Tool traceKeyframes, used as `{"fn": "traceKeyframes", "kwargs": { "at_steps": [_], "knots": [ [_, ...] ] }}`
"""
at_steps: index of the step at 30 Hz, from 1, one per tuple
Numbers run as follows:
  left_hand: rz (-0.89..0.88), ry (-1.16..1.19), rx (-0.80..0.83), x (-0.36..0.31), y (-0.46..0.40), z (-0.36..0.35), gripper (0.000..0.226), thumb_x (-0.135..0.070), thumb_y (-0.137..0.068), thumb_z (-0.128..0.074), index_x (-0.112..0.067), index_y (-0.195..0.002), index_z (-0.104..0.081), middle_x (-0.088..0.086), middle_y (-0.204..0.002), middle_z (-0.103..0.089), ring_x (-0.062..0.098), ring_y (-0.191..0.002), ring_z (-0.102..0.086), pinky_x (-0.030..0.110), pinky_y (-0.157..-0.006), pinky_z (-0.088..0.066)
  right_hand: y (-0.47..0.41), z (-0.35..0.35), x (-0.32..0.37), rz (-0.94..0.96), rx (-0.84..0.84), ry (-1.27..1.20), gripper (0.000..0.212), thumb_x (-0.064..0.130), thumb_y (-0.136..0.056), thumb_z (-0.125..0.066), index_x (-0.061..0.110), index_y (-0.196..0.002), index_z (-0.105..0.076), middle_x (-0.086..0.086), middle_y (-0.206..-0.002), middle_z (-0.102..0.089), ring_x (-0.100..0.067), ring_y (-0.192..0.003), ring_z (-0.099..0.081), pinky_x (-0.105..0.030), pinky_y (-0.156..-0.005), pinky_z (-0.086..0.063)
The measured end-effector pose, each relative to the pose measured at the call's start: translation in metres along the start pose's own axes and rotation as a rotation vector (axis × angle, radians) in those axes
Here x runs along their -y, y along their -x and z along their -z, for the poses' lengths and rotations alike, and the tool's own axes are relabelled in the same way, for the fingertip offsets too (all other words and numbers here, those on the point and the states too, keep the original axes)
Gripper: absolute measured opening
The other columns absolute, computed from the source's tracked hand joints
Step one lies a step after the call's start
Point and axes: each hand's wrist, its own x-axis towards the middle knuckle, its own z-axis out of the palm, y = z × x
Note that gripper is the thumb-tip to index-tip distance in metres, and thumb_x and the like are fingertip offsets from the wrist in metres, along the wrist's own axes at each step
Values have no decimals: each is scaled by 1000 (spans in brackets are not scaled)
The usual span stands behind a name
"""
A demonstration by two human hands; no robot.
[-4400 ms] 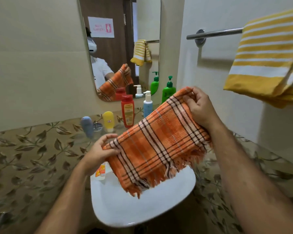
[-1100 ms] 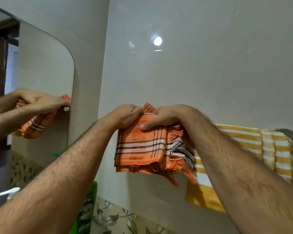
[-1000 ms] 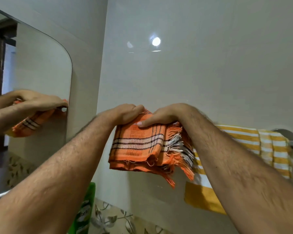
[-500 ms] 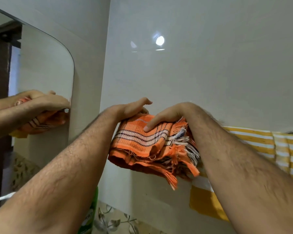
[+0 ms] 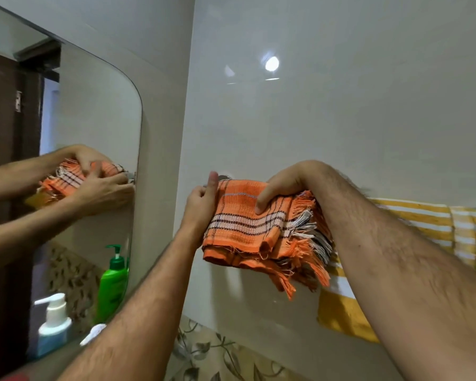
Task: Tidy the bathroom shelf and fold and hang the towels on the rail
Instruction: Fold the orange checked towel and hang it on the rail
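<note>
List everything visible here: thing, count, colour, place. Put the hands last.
orange checked towel: one, orange with dark and white stripes, folded, draped at the rail's left end
yellow striped towel: one, yellow and white, hanging right of the orange one
rail mount: one, metal, on wall behind the orange towel
mirror: one, left wall
green pump bottle: one, by mirror's edge
white pump bottle: one, white with blue body, lower left
left hand: gripping towel's left edge
right hand: gripping towel's top

A coarse woven cloth with frayed fringe is seen in the orange towel (image 5: 245, 218). Striped cloth forms the yellow towel (image 5: 423, 224) at 3 o'clock. The wall (image 5: 341, 119) is glossy, the green bottle (image 5: 112, 284) smooth plastic.
</note>
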Motion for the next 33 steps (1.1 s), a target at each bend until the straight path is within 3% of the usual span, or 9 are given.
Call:
{"fn": "traceKeyframes", "kwargs": {
  "at_steps": [2, 5, 9, 13, 15, 19, 25, 30, 33],
  "knots": [
    [-27, 43, 160, -7, 3, 4, 72, -75, -83, -36, -6, -75, -56, 7, -68, -41, 14, -58, -44, 21, -55, -44, 0, 0, 1, -2, 13, 1, 37, 34, -77, -75, 8, -102, -69, -12, -94, -75, -24, -75, -72, -38, -87, -56],
    [177, -18, 347, -1, 6, 15, 86, -87, -70, -48, -15, -117, -45, 3, -104, -62, 18, -93, -67, 43, -89, -57, 2, -3, 5, -10, 10, 17, 68, 38, -57, -84, 8, -116, -66, -14, -105, -76, -28, -87, -73, -45, -98, -54],
    [348, -212, 589, -2, 13, 28, 80, -78, -70, -64, -21, -124, -58, 4, -106, -76, 22, -94, -74, 38, -87, -56, 8, -9, 6, 26, -132, 64, 76, 42, -63, -88, 14, -126, -57, -8, -106, -76, -29, -89, -75, -50, -95, -55],
    [231, -263, 499, -6, 19, 22, 52, -55, -82, -71, -22, -120, -60, 1, -107, -72, 17, -97, -70, 34, -87, -54, 24, -23, 6, 84, -420, 252, 82, 51, -63, -87, 21, -130, -50, 0, -118, -65, -24, -99, -66, -41, -92, -53],
    [150, -236, 430, -5, 22, 16, 39, -39, -87, -72, -22, -119, -58, -5, -104, -67, 10, -97, -64, 21, -74, -49, 29, -38, 3, 102, -602, 405, 84, 58, -63, -84, 23, -131, -48, -2, -122, -63, -26, -106, -61, -35, -84, -48],
    [45, -82, 430, -2, 28, 9, 38, -32, -88, -71, -21, -122, -60, -2, -106, -73, 14, -97, -71, 16, -70, -54, 30, -67, -4, 123, -898, 509, 80, 64, -69, -76, 24, -131, -44, -7, -121, -61, -31, -111, -59, -39, -82, -45],
    [7, -125, 337, 15, 21, 9, 64, -15, -78, -82, -14, -133, -50, 4, -116, -70, 16, -103, -70, 38, -93, -57, 23, -85, -5, 83, -1073, 581, 75, 68, -75, -69, 24, -130, -43, -5, -122, -58, -27, -112, -54, -45, -90, -44],
    [-43, -113, 283, 17, 33, 4, 66, -19, -82, -79, -17, -137, -42, -3, -118, -64, 8, -105, -66, 26, -88, -56, 23, -91, -5, 57, -1112, 628, 78, 68, -77, -65, 24, -136, -41, -9, -134, -52, -30, -125, -46, -51, -102, -35],
    [-91, -146, 189, 20, 43, -1, 62, -25, -89, -72, -22, -141, -38, -6, -122, -60, 5, -110, -61, 22, -91, -51, 25, -100, 0, 138, -1154, 614, 79, 65, -83, -59, 22, -145, -37, -14, -150, -39, -34, -144, -26, -61, -116, -15]
  ]
}}
